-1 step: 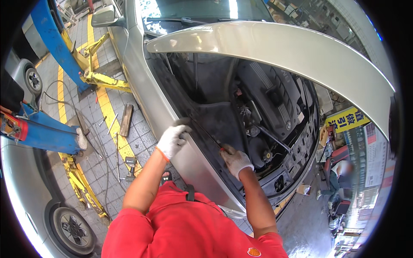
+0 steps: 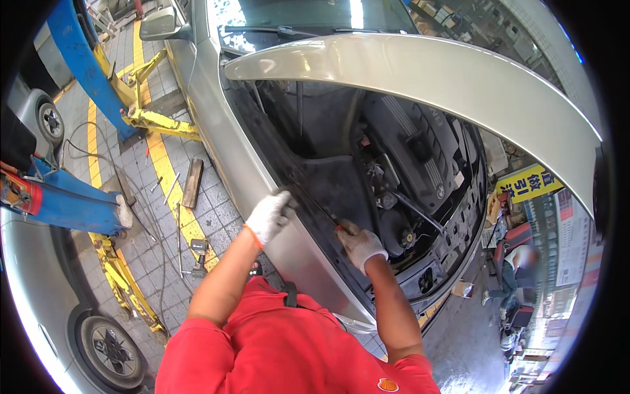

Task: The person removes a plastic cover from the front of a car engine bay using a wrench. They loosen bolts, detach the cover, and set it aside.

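Note:
My right hand (image 2: 359,245), in a pale work glove with a darkened palm side, grips a long thin screwdriver (image 2: 323,211) over the inner edge of the engine bay. A bit of red handle shows at its fingers. The dark shaft slants up and left along the black trim strip (image 2: 302,217) beside the fender. Above the silver-beige fender (image 2: 292,240) is my left hand (image 2: 269,218), in a white glove with an orange cuff. Its fingers are curled, and anything inside them is hidden.
The raised hood (image 2: 420,65) arches over the engine cover (image 2: 407,141). A hood strut (image 2: 417,211) crosses the bay. At left stand a blue lift post (image 2: 85,65) with yellow arms, a wood block (image 2: 192,184) and a cordless power tool (image 2: 199,256). A person (image 2: 515,269) sits at far right.
My left hand has shifted slightly right and down, and its fingers have drawn back from the fender's inner edge. My right hand and the screwdriver stay in place.

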`<state>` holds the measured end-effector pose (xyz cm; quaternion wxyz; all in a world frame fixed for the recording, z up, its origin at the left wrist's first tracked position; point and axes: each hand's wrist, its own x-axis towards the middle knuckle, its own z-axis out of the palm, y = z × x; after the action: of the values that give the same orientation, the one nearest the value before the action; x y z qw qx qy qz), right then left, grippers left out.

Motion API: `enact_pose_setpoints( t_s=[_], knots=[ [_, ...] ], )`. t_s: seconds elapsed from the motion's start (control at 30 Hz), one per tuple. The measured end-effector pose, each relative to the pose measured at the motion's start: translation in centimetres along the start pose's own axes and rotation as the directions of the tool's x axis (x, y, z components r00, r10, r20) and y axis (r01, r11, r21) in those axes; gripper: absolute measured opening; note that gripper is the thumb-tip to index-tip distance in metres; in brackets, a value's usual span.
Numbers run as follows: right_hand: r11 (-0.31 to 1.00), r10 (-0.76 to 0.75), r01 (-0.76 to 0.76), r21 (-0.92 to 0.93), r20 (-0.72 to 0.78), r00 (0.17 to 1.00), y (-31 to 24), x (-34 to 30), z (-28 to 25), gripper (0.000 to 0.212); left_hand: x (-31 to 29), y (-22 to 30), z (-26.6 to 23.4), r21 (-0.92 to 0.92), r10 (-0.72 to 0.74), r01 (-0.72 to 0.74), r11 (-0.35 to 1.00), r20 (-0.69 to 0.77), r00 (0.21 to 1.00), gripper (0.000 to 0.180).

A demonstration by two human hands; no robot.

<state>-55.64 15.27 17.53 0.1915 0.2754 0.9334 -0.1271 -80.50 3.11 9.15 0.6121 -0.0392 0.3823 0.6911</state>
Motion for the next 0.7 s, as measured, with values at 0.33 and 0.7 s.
enact_pose_setpoints(
  t_s=[0.33,0.7],
  knots=[
    [0.961,0.117,-0.135,0.241,0.086,0.989,-2.5,1.8,-4.4,0.034,6.9,-2.7,3.5,0.176,-0.161,0.195,0.965,-0.189,0.969,0.029],
    [1.000,0.000,0.005,0.016,-0.326,0.945,0.4,3.0,4.4,0.038,8.3,-2.8,4.3,0.209,-0.101,0.163,0.964,-0.278,0.955,0.024]
  ],
)
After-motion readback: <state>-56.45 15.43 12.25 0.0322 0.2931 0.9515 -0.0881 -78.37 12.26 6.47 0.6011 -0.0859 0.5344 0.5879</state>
